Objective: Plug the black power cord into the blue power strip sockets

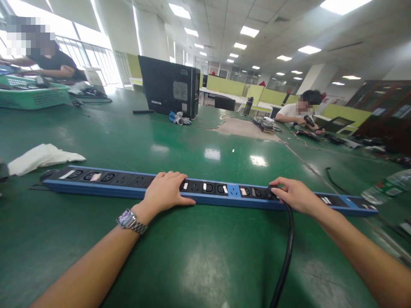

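So that the power strip [213, 198] holds still, presumably, your left hand [165, 191] spreads across it mid-frame. Your right hand [296, 195] pinches a black plug [271, 193].

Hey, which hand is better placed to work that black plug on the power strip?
Probably the right hand: it holds the black plug. The left hand lies over the power strip farther along, away from the plug.

No readable text or numbers.
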Motion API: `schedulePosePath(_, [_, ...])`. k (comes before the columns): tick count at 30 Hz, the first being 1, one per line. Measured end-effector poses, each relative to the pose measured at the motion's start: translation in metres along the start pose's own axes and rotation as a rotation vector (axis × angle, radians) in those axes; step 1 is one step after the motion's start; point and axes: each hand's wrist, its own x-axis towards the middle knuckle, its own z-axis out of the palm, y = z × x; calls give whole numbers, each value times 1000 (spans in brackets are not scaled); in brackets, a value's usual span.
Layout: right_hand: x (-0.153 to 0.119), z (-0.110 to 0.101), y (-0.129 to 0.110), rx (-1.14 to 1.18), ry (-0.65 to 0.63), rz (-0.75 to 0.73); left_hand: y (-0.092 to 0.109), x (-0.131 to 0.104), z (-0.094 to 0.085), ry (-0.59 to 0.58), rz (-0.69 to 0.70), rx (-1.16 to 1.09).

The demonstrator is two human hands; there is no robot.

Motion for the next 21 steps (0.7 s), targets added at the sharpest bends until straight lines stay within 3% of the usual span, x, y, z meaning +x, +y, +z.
schedulePosePath(6, [-2, 3, 0, -80, 37, -23, 0, 0, 0, 13, 1, -26])
schedulePosePath(8, [1, -3, -11, -88, 124, 2, 1, 0, 0, 11, -10, -38])
schedulePosePath(11, [6, -8, -50, 14, 286, 55, 1, 0, 0, 13, -10, -37])
schedulePosePath(13, [10, 2, -87, 127, 204, 17, 2, 0, 0, 20, -5, -28])
schedulePosePath(16, [21, 36, -141, 227, 48, -140, 2, -1, 0, 27, -3, -17])
schedulePosePath(21, [43, 86, -195, 234, 33, -182, 4, -3, 0, 39, -9, -25])
